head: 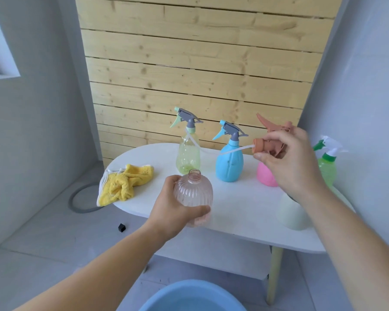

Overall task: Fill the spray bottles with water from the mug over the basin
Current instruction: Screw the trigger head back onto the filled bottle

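At the left edge of a white oval table (238, 212), a crumpled yellow cloth (124, 184) lies partly over the rim, with a grey hose (79, 203) looped on the floor behind it and a small black object (121, 227) on the tiles nearer the camera. The person's left forearm rises from the lower left of the frame, and the left hand (173, 212) wraps around the lower body of an uncapped, ribbed pink bottle (193, 194), thumb across the front, holding it upright over the table's near edge with its threaded neck open. Behind it, at centre, stand a clear yellow-green spray bottle (187, 158) and, to its right, an opaque blue spray bottle (229, 162), both with trigger heads fitted. The right forearm enters from the lower right, angled up and inward; the right hand (288, 162) pinches a terracotta trigger head (270, 142) between thumb and fingers, held sideways above the table, its white dip tube (234, 151) trailing leftward in front of the blue bottle. A pink bottle (265, 176) sits partly hidden behind that hand, and a pale cream mug (292, 214) stands below the wrist near the table's right front. A green spray bottle (327, 167) stands at the far right. The blue basin (193, 297) rests on the floor at bottom centre.
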Tool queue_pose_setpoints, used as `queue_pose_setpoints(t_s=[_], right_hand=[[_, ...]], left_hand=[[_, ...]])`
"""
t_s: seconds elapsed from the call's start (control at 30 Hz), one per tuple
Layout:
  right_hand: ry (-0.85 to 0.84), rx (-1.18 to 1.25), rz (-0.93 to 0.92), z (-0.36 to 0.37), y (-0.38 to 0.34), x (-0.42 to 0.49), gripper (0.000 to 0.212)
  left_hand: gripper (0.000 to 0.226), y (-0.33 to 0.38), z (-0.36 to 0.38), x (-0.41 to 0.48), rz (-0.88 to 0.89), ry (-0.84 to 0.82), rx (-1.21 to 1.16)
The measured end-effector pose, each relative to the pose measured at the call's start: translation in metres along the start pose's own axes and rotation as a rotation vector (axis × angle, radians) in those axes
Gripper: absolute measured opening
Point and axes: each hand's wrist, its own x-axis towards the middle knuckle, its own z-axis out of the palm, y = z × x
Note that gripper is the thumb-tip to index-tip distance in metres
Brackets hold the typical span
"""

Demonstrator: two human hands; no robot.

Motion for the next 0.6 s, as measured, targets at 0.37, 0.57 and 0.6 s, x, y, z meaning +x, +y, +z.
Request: queue_pose_setpoints(t_s=[0.37,0.57,0.6], right_hand=[[-0.044,0.073,0.041,-0.013,0.014,0.005,0.03],[0.004,0.091,-0.057,-0.016,0.021,0.008,0.023],[0.001,0.094,-0.075,-0.017,0.023,0.008,0.026]], left_hand=[[0.084,-0.004,0.026,0.024,-0.024,-0.007,0.007],[0.082,-0.009,0.036,0.032,-0.03,-0.01,-0.024],[0.082,-0.01,0.038,0.032,-0.031,-0.012,-0.035]])
